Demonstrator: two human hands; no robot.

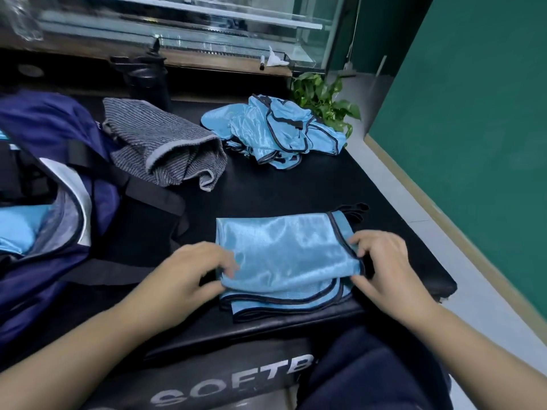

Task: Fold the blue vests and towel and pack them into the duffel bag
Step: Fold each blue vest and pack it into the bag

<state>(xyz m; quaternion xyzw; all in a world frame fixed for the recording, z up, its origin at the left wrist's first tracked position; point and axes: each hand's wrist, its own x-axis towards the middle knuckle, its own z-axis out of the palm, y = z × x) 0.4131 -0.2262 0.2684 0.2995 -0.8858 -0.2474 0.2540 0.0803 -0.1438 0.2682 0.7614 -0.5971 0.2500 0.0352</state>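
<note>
You are sitting with the duffel bag [56,184] lying open to the left of the half-folded vest [284,255], some blue already showing inside it, while the gray towel [162,143] and the heap of unfolded vests [278,131] are waiting beyond that vest. Your left hand [189,273] is pinching its left edge and your right hand [381,267] is gripping its trimmed right edge, so you are probably mid-fold. The next move is likely calling for one more fold, then lifting it left into the bag.
</note>
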